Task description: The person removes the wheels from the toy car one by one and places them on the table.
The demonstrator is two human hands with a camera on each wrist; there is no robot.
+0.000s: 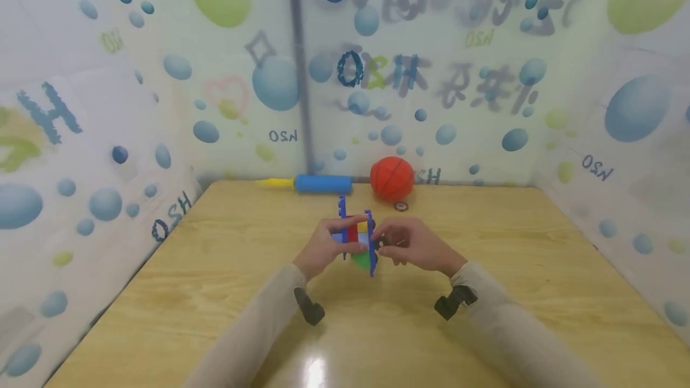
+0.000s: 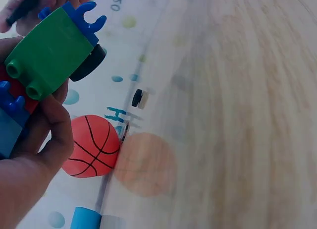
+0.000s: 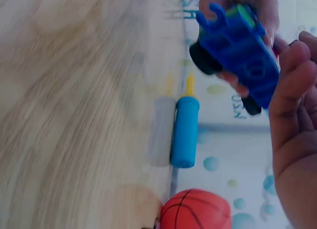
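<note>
My left hand (image 1: 322, 248) grips a toy vehicle built of plastic blocks, with a blue side panel (image 1: 371, 250), a green block (image 2: 49, 53) and a red block between the panels. In the right wrist view, black wheels (image 3: 205, 59) sit on the outer face of the blue panel (image 3: 242, 55). My right hand (image 1: 420, 247) is close to the vehicle's right side. Its fingertips pinch a small black disc (image 2: 23, 13), apparently a wheel, seen edge-on in the left wrist view. Whether the disc touches the panel is hard to tell.
A red ball (image 1: 392, 178) with black lines and a blue pump (image 1: 323, 184) with a yellow nozzle lie at the table's back edge. A small dark ring-shaped piece (image 1: 401, 206) lies before the ball. Another black piece (image 2: 137, 97) shows nearby. Printed sheets surround the wooden table (image 1: 215, 310).
</note>
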